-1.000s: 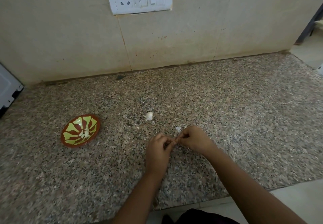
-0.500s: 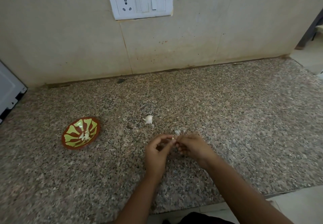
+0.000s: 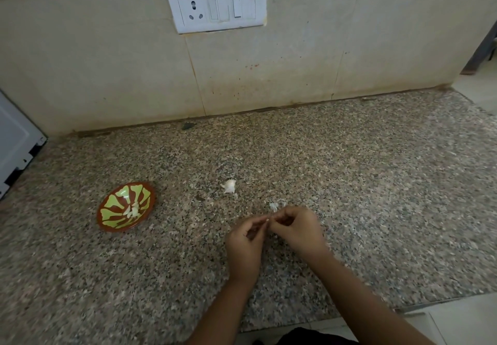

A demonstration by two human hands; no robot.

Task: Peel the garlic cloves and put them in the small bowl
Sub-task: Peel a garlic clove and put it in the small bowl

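The left hand (image 3: 246,239) and right hand (image 3: 295,230) are pinching one garlic clove (image 3: 267,219) together near the counter (image 3: 376,183)'s front edge, likely tearing its skin off before it goes to the small bowl (image 3: 113,227) nearer the left edge.

Counter (image 3: 376,183): speckled granite in brown, grey and black, run against the wall along a dark-stained joint; front edge seen at lower right.
Wall (image 3: 107,62): large glossy beige tiles, divided by thin upright joints; small reddish specks (image 3: 251,66) noted near the middle.
Switch plate (image 3: 216,7): white, set in the wall above the counter, fitted with a three-pin socket at its left and rocker switches beside it.
Appliance (image 3: 13,140): white panel with dark edging, cut off at the left edge.
Floor (image 3: 457,323): pale tiles, seen below the counter's front edge and past its right end.
Light: soft and even.
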